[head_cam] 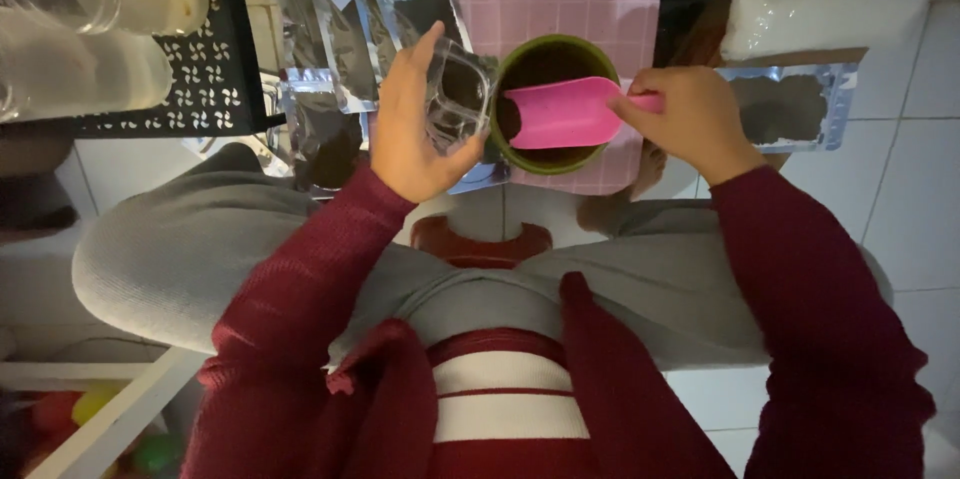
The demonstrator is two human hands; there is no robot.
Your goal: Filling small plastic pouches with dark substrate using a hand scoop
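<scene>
From the head camera I look straight down over my lap at a green pot [553, 104] standing on a pink checked mat [560, 1] on the tiled floor [915, 189]. My right hand [688, 121] is closed around the handle of a pink scoop [565, 113], thumb and fingers pinching it at the pot's right rim. The scoop's long axis runs nearly level, handle to the right and blade pointing left, with the blade lying over the pot's mouth and dark soil showing around and below it. My left hand [410, 129] grips a clear tub [457, 99], thumb up along its far side and fingers wrapped behind; the tub is tilted, its open face turned right toward the pot, and it sits touching or just beside the pot's left rim. I cannot tell whether anything is inside it beyond a dark smear. So the scoop's tip points straight at the tub across the pot, and the left hand is the nearer of the two to that tip. Foil soil bags lie around: some just left of the tub [320, 69], one open to the right of my right hand [785, 107], with a white sack [820, 1] beyond it. A black perforated crate [215, 69] with clear bottles [80, 29] sits at far left.
</scene>
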